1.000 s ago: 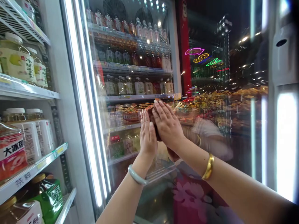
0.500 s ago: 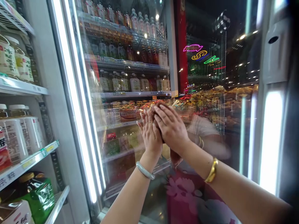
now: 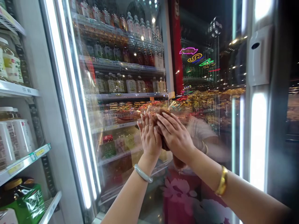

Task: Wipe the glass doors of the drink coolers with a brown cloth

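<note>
A bunched brown cloth [image 3: 165,145] is pressed against the inner face of the glass door [image 3: 205,102], partly hidden under both hands. My left hand [image 3: 149,137], with a pale bangle at its wrist, lies on the cloth's left part, fingers pointing up. My right hand [image 3: 176,135], with a gold bangle, holds the cloth's right part, its fingers slanting up and left. The two hands nearly touch at the middle. How far the fingers wrap the cloth is hard to see.
Left of the door are fridge shelves [image 3: 25,160] with bottles and a green pack [image 3: 25,199]. Light strips [image 3: 67,102] stand upright beside them. Another bright strip [image 3: 258,140] and a pale fitting [image 3: 261,57] are at the right. Shelves, neon shapes and a person's arm reflect in the glass.
The view has shifted slightly, so shelves and door frame sit further left. My right hand has moved a little right and down; both hands remain on the cloth.
</note>
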The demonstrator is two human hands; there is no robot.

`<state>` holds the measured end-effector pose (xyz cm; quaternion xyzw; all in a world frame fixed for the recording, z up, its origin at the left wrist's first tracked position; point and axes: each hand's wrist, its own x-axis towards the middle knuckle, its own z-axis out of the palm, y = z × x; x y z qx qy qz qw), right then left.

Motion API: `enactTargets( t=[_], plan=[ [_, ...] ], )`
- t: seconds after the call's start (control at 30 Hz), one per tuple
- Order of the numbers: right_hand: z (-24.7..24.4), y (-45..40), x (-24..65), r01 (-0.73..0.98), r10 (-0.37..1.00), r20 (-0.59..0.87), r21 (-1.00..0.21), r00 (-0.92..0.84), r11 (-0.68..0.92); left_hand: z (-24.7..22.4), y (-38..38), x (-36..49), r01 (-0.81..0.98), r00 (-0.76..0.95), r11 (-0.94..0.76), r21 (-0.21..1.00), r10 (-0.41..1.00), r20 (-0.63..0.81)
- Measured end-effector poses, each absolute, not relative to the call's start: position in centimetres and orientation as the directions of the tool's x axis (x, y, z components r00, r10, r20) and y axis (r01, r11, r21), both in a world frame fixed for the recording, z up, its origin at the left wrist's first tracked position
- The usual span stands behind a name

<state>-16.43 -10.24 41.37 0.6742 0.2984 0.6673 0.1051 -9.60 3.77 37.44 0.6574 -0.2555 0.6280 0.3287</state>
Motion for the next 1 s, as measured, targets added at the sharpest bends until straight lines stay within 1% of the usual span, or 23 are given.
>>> enactTargets(
  t=[0.03,0.1,0.23,0.3,0.4,0.47,0.5,0.57,0.63,0.67,0.73,0.8,0.87,0.9,0.93,1.0],
  plan=[
    [40.9,-11.1,-16.8,0.258,0.569,0.820,0.562,-0.054,-0.786,37.3,3.8,-9.8,-0.745,0.075,-0.661,0.090,0.051,0.996],
    [40.8,-12.9,-17.6,0.238,0.564,0.825,0.556,-0.038,-0.797,37.1,3.4,-10.4,-0.735,0.068,-0.676,0.048,-0.003,0.998],
    [42.3,-13.4,-17.6,0.199,0.414,0.907,0.420,-0.071,-0.886,37.9,1.6,-11.3,-0.745,0.007,-0.667,-0.021,-0.039,0.999],
    [42.2,-12.8,-17.4,0.207,0.389,0.918,0.396,-0.076,-0.895,38.3,0.5,-11.5,-0.771,0.003,-0.637,0.001,-0.002,1.000],
    [40.4,-13.6,-18.0,0.218,0.441,0.895,0.444,-0.064,-0.869,38.3,-0.4,-11.7,-0.794,0.061,-0.603,0.081,0.053,0.997],
    [39.3,-15.4,-18.9,0.202,0.471,0.882,0.467,-0.032,-0.861,37.8,-0.8,-11.9,-0.786,0.078,-0.614,0.069,0.011,0.997],
    [39.2,-16.4,-19.3,0.185,0.461,0.887,0.456,-0.021,-0.870,37.5,-1.0,-12.1,-0.778,0.076,-0.626,0.046,-0.021,0.997],
    [39.6,-17.6,-19.7,0.151,0.386,0.921,0.388,-0.040,-0.909,36.9,-1.6,-12.5,-0.760,0.066,-0.650,0.004,-0.070,0.995],
    [40.4,-17.5,-19.5,0.138,0.295,0.950,0.308,-0.103,-0.941,36.4,-2.4,-12.9,-0.752,0.052,-0.659,-0.018,-0.086,0.995],
    [40.6,-17.1,-19.2,0.145,0.273,0.954,0.289,-0.123,-0.946,36.3,-2.8,-13.0,-0.752,0.041,-0.658,-0.024,-0.083,0.996],
    [40.1,-16.2,-19.0,0.173,0.296,0.947,0.314,-0.123,-0.934,36.0,-3.4,-13.1,-0.757,0.018,-0.653,-0.021,-0.052,0.998],
    [38.7,-16.3,-19.3,0.201,0.367,0.927,0.375,-0.079,-0.905,35.9,-3.7,-13.1,-0.761,0.002,-0.648,-0.020,-0.033,0.999],
    [37.1,-17.7,-20.1,0.206,0.417,0.908,0.413,-0.025,-0.887,35.6,-3.7,-13.1,-0.760,0.001,-0.649,-0.036,-0.056,0.998],
    [36.6,-18.7,-20.5,0.197,0.414,0.910,0.407,-0.006,-0.892,35.5,-3.6,-13.2,-0.759,0.002,-0.649,-0.049,-0.077,0.997],
    [36.4,-19.7,-20.9,0.186,0.385,0.923,0.379,-0.003,-0.906,35.4,-3.6,-13.3,-0.756,0.004,-0.652,-0.061,-0.097,0.995],
    [36.9,-21.0,-21.1,0.167,0.277,0.960,0.278,-0.035,-0.946,35.3,-3.7,-13.4,-0.748,0.010,-0.660,-0.068,-0.113,0.994]
  ],
)
